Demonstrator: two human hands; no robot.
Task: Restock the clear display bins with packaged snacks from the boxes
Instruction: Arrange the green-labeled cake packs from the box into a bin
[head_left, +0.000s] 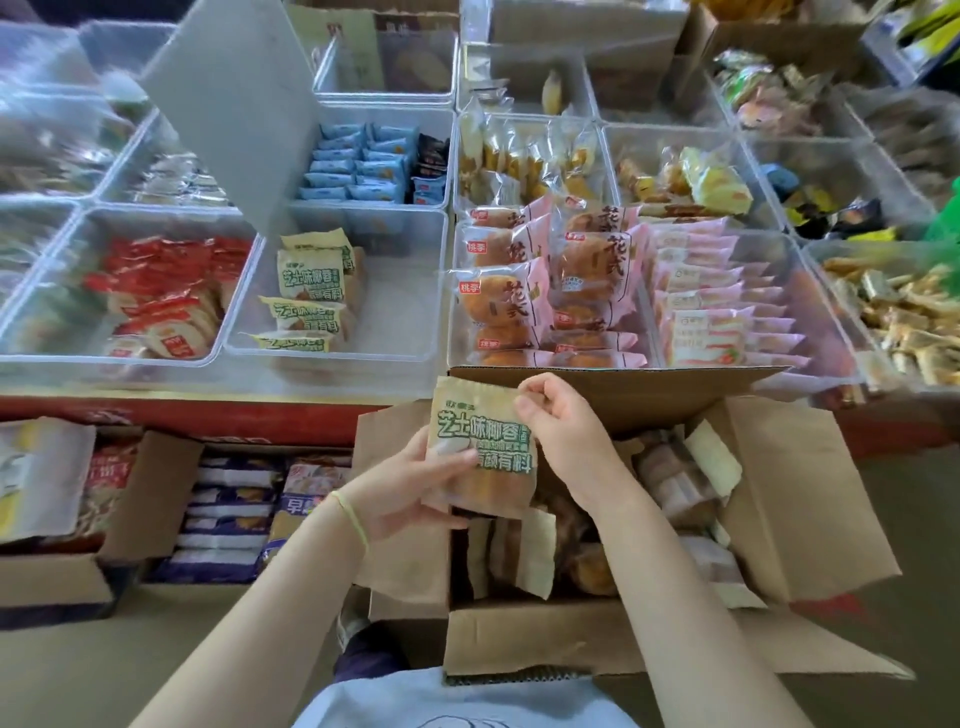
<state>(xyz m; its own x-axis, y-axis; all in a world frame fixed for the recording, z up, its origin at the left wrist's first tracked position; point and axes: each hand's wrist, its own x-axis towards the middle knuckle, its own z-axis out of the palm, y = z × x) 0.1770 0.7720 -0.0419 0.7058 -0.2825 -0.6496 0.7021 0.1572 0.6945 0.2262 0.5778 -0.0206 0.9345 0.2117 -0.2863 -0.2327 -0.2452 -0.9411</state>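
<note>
Many clear bins (337, 358) cover the table (208, 410), set edge to edge in rows, each with wrapped snacks inside. Near-centre bin: three green-lettered packets (309, 273) stacked along its left side, bare floor to their right. Bin to its left holds red packets (166, 296); bin to its right holds pink-wrapped cakes (524, 296). A grey board (234, 104) stands tilted over the bins behind.

Below the table edge, one open cardboard box (800, 499) with flaps spread, packets of the same kind standing on edge inside. A second box (150, 493) at left on the floor, with blue and white packs.

Both hands are clamped on one snack packet (483, 452), tan with green lettering, held upright above the open box, just short of the near-centre bin. Left hand (410, 493) grips its lower left side, thumb across the front. Right hand (561, 426) pinches the upper right corner. A thin yellow band (353, 517) circles the left wrist.
</note>
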